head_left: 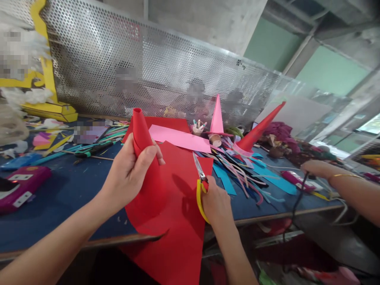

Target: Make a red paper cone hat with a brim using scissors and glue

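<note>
My left hand (133, 168) is wrapped round a red cone (141, 132) of rolled sheet, which stands upright with its narrow end up. Beneath it lies a large red sheet (187, 237) that hangs over the table's front edge. Part of this sheet curves near the cone's base; where one ends and the other begins I cannot tell. In my right hand (218, 200) are scissors (202, 192) with yellow handles, their blades pointing up and away, apart from the cone. The blades look closed together. A shadow of the hand and scissors falls on the red sheet.
Behind the red sheet lies a pink sheet (179, 137). A pink cone (217, 114) and another red cone (258, 128) stand further back. Coloured strips (237, 170) cover the right side. A purple device (25, 188) sits at left. At right, another person's hand (317, 168) holds a dark cord.
</note>
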The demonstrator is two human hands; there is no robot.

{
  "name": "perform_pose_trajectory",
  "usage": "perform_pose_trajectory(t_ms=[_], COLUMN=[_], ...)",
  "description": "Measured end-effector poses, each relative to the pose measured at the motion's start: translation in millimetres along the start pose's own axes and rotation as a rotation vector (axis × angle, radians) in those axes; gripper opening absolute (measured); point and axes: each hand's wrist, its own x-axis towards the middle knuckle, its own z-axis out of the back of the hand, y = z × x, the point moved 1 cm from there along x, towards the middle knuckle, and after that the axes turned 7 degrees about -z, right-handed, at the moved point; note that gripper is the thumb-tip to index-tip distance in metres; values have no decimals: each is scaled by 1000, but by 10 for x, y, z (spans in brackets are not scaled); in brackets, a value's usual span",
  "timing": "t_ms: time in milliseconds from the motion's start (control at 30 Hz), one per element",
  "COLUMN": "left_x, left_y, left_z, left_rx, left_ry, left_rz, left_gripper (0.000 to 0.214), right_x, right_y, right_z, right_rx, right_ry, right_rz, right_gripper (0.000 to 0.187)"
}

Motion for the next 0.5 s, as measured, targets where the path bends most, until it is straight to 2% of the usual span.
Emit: perform_pose_trajectory(t_ms=[200, 300, 400, 433, 500], left_x=[8, 26, 44, 49, 54], left_y=[41, 60, 73, 73, 66], left_z=[-69, -98, -114, -115, -116], left_rx=[-49, -49, -35, -40, -46], left_ry=[43, 74, 98, 98, 95], left_rz=[33, 67, 92, 97, 106], left_gripper=[19, 21, 24, 24, 25], right_x=[-20, -19, -60, -92, -188], right_y=[-193, -435, -684, -752, -849], right_z=[57, 105, 184, 220, 293], right_rx=[-76, 119, 536, 668, 870], right_ry=[110, 135, 371, 490, 722], right_rz=[18, 76, 199, 205, 124], right_gripper=[28, 35, 57, 64, 77])
